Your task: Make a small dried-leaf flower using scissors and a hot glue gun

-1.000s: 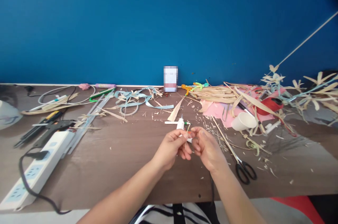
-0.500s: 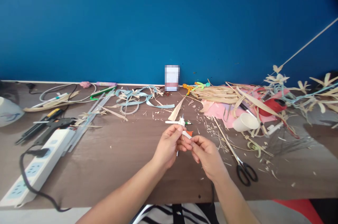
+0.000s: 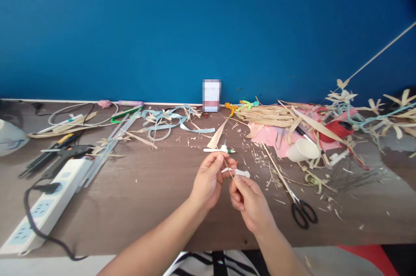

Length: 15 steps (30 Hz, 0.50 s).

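Note:
Over the middle of the brown table, my left hand pinches one end of a thin tan strip. My right hand sits just below and to the right, fingers closed on the strip's lower end. A small white piece lies right beside my fingertips; whether it touches them I cannot tell. A white pen with a green tip lies on the table just beyond my hands.
Black-handled scissors lie to the right, near a tipped white paper cup, pink paper and dried straw strips. A white power strip with a black cord, tools and blue ribbon lie on the left.
My right hand has drawn back towards me and lower, away from my left hand, so the thin strip now shows stretched between them. The white piece is now uncovered beside my fingers.

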Each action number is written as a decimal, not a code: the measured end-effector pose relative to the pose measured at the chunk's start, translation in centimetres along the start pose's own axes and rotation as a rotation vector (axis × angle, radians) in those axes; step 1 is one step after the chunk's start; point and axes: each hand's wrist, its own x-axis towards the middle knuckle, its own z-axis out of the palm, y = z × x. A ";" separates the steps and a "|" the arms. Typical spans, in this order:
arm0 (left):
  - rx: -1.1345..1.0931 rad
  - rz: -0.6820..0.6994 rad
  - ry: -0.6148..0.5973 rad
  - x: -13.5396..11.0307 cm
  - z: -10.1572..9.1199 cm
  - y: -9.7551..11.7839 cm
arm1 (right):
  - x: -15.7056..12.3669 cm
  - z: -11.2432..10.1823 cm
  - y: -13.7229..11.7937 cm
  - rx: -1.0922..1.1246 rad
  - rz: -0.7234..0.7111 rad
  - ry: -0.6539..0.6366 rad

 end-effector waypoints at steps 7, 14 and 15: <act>-0.122 -0.129 -0.066 0.0 -0.1 0.1 | -0.5 -0.4 0.7 0.068 0.202 -0.111; 0.159 -0.262 -0.157 -0.9 0.0 0.8 | 0.0 -3.0 -3.0 -0.478 -0.359 0.201; 0.181 -0.297 -0.185 -1.0 0.1 0.8 | 0.0 -3.0 -3.6 -0.462 -0.352 0.155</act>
